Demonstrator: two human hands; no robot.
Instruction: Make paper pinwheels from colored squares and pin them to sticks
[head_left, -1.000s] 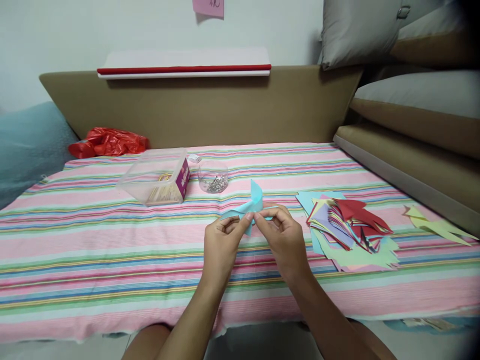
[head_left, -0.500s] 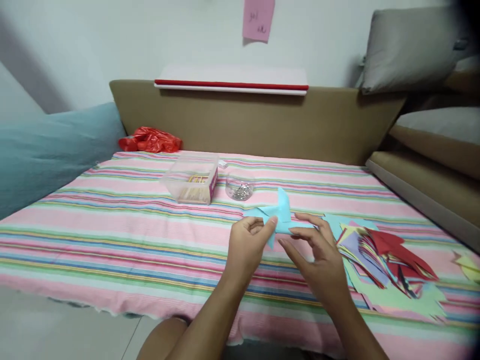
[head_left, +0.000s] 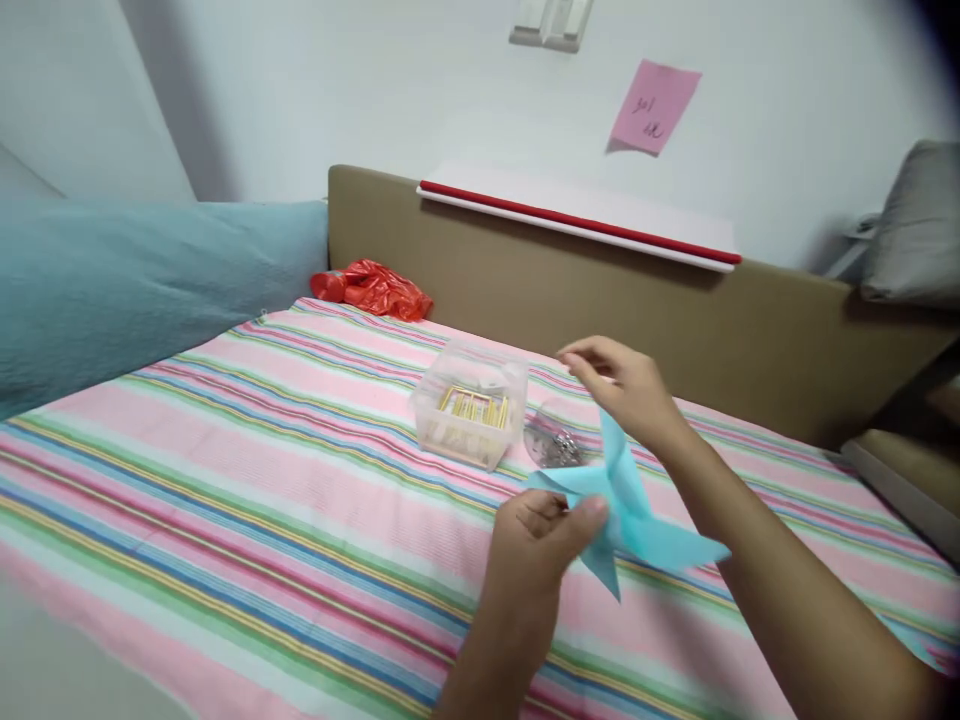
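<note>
My left hand [head_left: 536,545] pinches a light-blue paper pinwheel [head_left: 626,500] near its centre, thumb on top, with its pointed blades spread out. My right hand [head_left: 622,385] is raised beyond the pinwheel. Its thumb and fingertips are drawn together, and anything between them is too small to make out. Below and left of that hand stands a clear plastic box [head_left: 469,400] holding several thin yellowish sticks [head_left: 476,408]. Beside the box, a round clear container [head_left: 551,440] with small silvery metal pieces is partly covered by the pinwheel.
A striped cloth [head_left: 300,480] covers the surface. A crumpled red plastic bag [head_left: 375,290] lies at the back left, beside a blue cushion [head_left: 150,280]. Behind runs a brown backrest [head_left: 525,270]. A grey cushion [head_left: 915,230] sits at the right edge.
My right hand has left the pinwheel and moved forward, its fingers drawing together. The left hand keeps hold of the pinwheel. The view has swung left and tilted, losing most of the coloured paper pile.
</note>
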